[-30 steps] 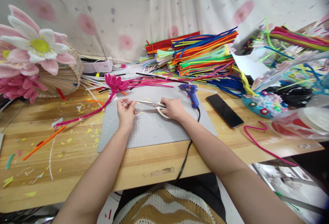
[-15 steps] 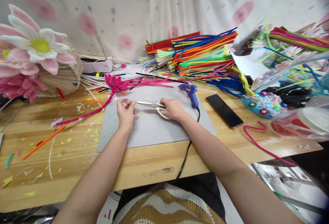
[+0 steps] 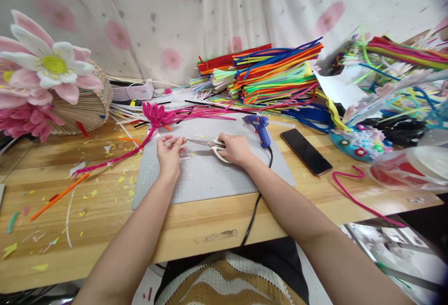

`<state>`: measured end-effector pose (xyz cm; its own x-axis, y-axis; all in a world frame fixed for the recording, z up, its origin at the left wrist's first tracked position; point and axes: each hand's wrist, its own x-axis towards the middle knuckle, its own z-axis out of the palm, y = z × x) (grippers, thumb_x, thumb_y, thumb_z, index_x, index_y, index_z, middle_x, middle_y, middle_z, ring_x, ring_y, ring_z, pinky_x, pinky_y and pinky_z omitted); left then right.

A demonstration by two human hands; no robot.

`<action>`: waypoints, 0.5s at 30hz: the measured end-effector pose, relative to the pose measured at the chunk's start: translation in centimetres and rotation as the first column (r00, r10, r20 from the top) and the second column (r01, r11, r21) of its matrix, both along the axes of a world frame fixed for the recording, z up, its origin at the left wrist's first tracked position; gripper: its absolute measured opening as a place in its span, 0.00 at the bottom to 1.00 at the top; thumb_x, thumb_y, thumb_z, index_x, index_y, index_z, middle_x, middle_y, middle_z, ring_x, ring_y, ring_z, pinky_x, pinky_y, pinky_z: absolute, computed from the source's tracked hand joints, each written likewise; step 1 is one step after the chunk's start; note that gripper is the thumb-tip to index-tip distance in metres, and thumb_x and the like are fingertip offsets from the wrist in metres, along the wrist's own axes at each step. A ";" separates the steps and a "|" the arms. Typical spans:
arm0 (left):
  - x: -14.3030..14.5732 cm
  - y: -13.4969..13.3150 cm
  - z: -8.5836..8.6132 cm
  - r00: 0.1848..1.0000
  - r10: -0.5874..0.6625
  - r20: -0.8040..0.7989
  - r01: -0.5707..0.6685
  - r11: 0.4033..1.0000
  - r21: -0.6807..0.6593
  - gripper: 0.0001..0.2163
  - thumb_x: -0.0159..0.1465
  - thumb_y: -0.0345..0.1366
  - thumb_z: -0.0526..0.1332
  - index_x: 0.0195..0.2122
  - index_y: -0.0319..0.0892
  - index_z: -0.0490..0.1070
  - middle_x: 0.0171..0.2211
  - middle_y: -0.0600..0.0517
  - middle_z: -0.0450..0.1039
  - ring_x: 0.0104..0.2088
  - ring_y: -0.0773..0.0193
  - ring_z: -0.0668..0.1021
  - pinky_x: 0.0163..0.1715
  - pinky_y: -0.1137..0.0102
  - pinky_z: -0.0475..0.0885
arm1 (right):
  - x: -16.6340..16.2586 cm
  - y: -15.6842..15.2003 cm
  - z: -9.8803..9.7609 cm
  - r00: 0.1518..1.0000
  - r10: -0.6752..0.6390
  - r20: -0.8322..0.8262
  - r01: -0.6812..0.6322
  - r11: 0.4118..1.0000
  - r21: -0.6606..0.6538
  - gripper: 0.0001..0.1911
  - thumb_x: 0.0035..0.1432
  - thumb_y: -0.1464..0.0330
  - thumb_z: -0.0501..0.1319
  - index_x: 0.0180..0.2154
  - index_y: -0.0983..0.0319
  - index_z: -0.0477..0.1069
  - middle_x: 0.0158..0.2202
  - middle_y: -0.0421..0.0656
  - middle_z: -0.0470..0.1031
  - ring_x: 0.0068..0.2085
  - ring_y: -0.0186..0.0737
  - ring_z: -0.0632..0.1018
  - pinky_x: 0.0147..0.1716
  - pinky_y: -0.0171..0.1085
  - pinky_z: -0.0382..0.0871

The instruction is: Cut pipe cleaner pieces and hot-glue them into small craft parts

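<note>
My right hand [image 3: 235,149] grips the white handles of a pair of scissors [image 3: 206,143] over a grey cutting mat [image 3: 210,174]. The blades point left toward my left hand [image 3: 169,155], which pinches a small pale, thin piece at its fingertips, right at the blade tips. A small clear bit [image 3: 184,154] lies on the mat beside that hand. A magenta pipe-cleaner flower [image 3: 158,113] with a long pink stem lies just beyond my left hand.
A blue glue gun [image 3: 259,127] with a black cord rests on the mat's right side; a black phone [image 3: 305,151] lies beside it. Stacked coloured pipe cleaners [image 3: 273,74] fill the back. A big pink-white flower [image 3: 45,69] sits at the left. Scraps litter the wooden table [image 3: 98,211].
My left hand has shifted slightly left and lower, and the clear bit now shows beside it. The scissors and my right hand have barely moved.
</note>
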<state>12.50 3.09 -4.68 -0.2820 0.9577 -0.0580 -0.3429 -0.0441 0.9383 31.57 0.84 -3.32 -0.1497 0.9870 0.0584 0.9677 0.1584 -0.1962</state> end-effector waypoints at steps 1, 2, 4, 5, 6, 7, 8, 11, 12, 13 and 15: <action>0.0 0.0 0.0 1.000 0.002 0.008 -0.002 1.000 -0.003 0.19 0.45 0.32 0.67 0.34 0.42 0.58 0.27 0.55 0.70 0.29 0.68 0.77 0.26 0.74 0.72 | 0.0 0.0 -0.1 1.000 0.002 0.002 -0.002 1.000 0.001 0.21 0.53 0.51 0.54 0.40 0.60 0.67 0.37 0.45 0.76 0.36 0.42 0.75 0.29 0.35 0.54; -0.1 0.0 0.0 1.000 0.006 0.012 -0.006 1.000 -0.006 0.19 0.45 0.32 0.67 0.34 0.42 0.59 0.27 0.55 0.70 0.29 0.67 0.77 0.26 0.73 0.72 | 0.0 0.0 -0.1 1.000 0.005 0.005 -0.005 1.000 0.002 0.21 0.53 0.52 0.54 0.40 0.60 0.67 0.37 0.45 0.76 0.36 0.42 0.75 0.29 0.35 0.54; -0.1 0.0 0.0 1.000 0.011 0.013 -0.011 1.000 -0.010 0.19 0.44 0.32 0.67 0.34 0.42 0.59 0.27 0.55 0.70 0.29 0.67 0.77 0.26 0.73 0.72 | 0.1 0.0 -0.3 1.000 0.016 0.012 -0.016 1.000 0.013 0.21 0.53 0.52 0.54 0.40 0.60 0.67 0.37 0.45 0.76 0.36 0.42 0.75 0.29 0.35 0.54; -0.1 0.0 0.0 1.000 0.011 0.010 -0.011 1.000 -0.011 0.19 0.44 0.32 0.67 0.33 0.42 0.59 0.27 0.55 0.70 0.29 0.67 0.78 0.26 0.73 0.73 | 0.2 0.0 -0.4 1.000 0.021 0.017 -0.021 1.000 0.021 0.20 0.53 0.52 0.54 0.40 0.60 0.67 0.36 0.44 0.76 0.36 0.42 0.75 0.29 0.35 0.54; -0.1 -0.1 0.0 1.000 0.009 0.005 -0.009 1.000 -0.012 0.19 0.44 0.32 0.67 0.33 0.42 0.59 0.27 0.55 0.70 0.29 0.67 0.78 0.26 0.73 0.73 | 0.2 0.0 -0.4 0.999 0.025 0.022 -0.026 0.999 0.031 0.20 0.53 0.52 0.54 0.40 0.60 0.67 0.36 0.44 0.76 0.36 0.42 0.75 0.29 0.35 0.54; -0.1 -0.1 0.0 1.000 0.007 0.000 -0.007 1.000 -0.013 0.19 0.44 0.32 0.67 0.33 0.42 0.59 0.27 0.55 0.70 0.29 0.67 0.77 0.26 0.73 0.73 | 0.2 0.0 -0.4 0.999 0.029 0.027 -0.030 0.999 0.040 0.20 0.53 0.52 0.54 0.40 0.60 0.67 0.36 0.43 0.77 0.35 0.43 0.75 0.28 0.35 0.54; 0.0 -0.1 0.0 1.000 0.006 -0.007 -0.006 1.000 -0.014 0.19 0.44 0.32 0.67 0.33 0.42 0.59 0.27 0.55 0.70 0.29 0.67 0.77 0.25 0.73 0.73 | 0.2 0.0 -0.4 0.999 0.033 0.035 -0.035 0.998 0.047 0.20 0.53 0.52 0.54 0.39 0.60 0.67 0.36 0.43 0.77 0.35 0.43 0.75 0.28 0.35 0.53; 0.1 -0.1 0.0 1.000 0.010 -0.023 -0.010 1.000 -0.016 0.19 0.43 0.33 0.68 0.32 0.41 0.59 0.26 0.55 0.70 0.29 0.66 0.77 0.24 0.73 0.73 | 0.0 -0.1 -0.2 0.997 0.041 0.068 -0.044 0.998 0.050 0.19 0.53 0.53 0.53 0.40 0.60 0.67 0.37 0.44 0.76 0.36 0.44 0.75 0.28 0.35 0.54; 0.1 -0.1 0.0 1.000 0.014 -0.023 -0.015 1.000 -0.016 0.19 0.43 0.32 0.67 0.32 0.41 0.59 0.26 0.55 0.70 0.29 0.66 0.77 0.24 0.73 0.73 | -0.1 -0.1 -0.1 0.996 0.043 0.079 -0.046 0.998 0.044 0.19 0.54 0.54 0.53 0.40 0.60 0.67 0.37 0.44 0.76 0.36 0.44 0.75 0.29 0.36 0.54; 0.1 0.0 0.0 1.000 0.020 -0.023 -0.020 1.000 -0.016 0.19 0.43 0.32 0.67 0.32 0.41 0.59 0.25 0.55 0.70 0.28 0.66 0.77 0.24 0.72 0.73 | -0.1 -0.2 0.0 0.995 0.042 0.088 -0.045 0.998 0.035 0.18 0.54 0.54 0.53 0.40 0.60 0.67 0.38 0.45 0.76 0.36 0.44 0.75 0.29 0.36 0.54; 0.2 0.0 -0.1 0.999 0.032 -0.021 -0.033 0.999 -0.019 0.18 0.43 0.31 0.67 0.32 0.41 0.59 0.24 0.55 0.70 0.28 0.66 0.77 0.24 0.72 0.73 | -0.3 -0.3 0.1 0.994 0.034 0.101 -0.036 0.999 0.021 0.18 0.54 0.55 0.53 0.40 0.61 0.67 0.38 0.46 0.76 0.37 0.44 0.74 0.30 0.36 0.54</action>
